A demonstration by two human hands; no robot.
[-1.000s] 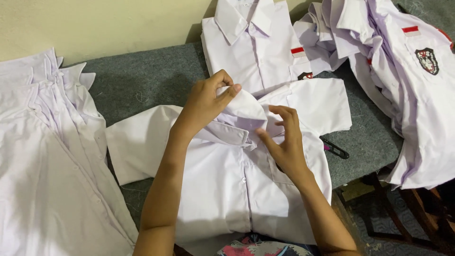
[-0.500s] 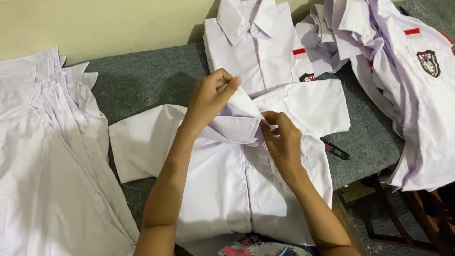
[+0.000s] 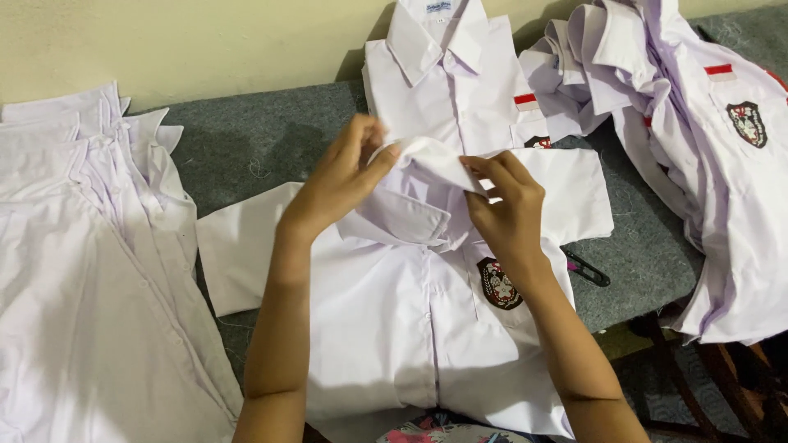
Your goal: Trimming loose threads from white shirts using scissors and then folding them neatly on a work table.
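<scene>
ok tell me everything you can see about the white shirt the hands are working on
The white shirt is a short-sleeved, buttoned-up uniform shirt of thin, smooth cloth. It lies face up on the grey felt-covered table, sleeves spread to both sides. A round dark and red badge sits on its chest pocket. The left hand and right hand pinch its collar, lifted off the shirt.

collar label (image 3: pixel 437 7): small pale rectangle, blue print, inside far shirt's neck | no packages, signs, screens | cloth crests and red-white strips on shirts, sewn on
</scene>
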